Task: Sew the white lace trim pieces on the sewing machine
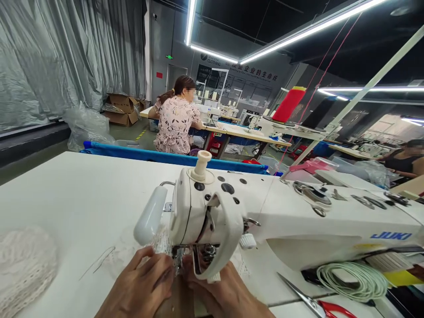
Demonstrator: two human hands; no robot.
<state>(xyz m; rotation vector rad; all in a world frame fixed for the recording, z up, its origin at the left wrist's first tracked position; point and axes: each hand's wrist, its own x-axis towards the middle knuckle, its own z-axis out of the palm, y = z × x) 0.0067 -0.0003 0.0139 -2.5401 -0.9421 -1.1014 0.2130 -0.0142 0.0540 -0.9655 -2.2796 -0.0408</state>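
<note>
A white sewing machine [205, 203] stands before me, its needle area low at the front. White lace fabric [160, 240] lies under and around its head. My left hand [142, 282] is left of the needle, fingers bent and closed on the lace. Right of it, my right hand [221, 289] reaches under the front guard; its fingers curl in at the fabric near the presser foot, partly hidden by the machine. A bit of lace shows beyond the right hand. What lies right at the needle is hard to make out.
A bundle of white lace [26, 269] lies at left, near a loose thread [99, 260]. At right are red-handled scissors [314, 302] and a coil of pale green cord [354, 280]. A red thread cone [289, 105] stands behind. A person [177, 117] sits at another table.
</note>
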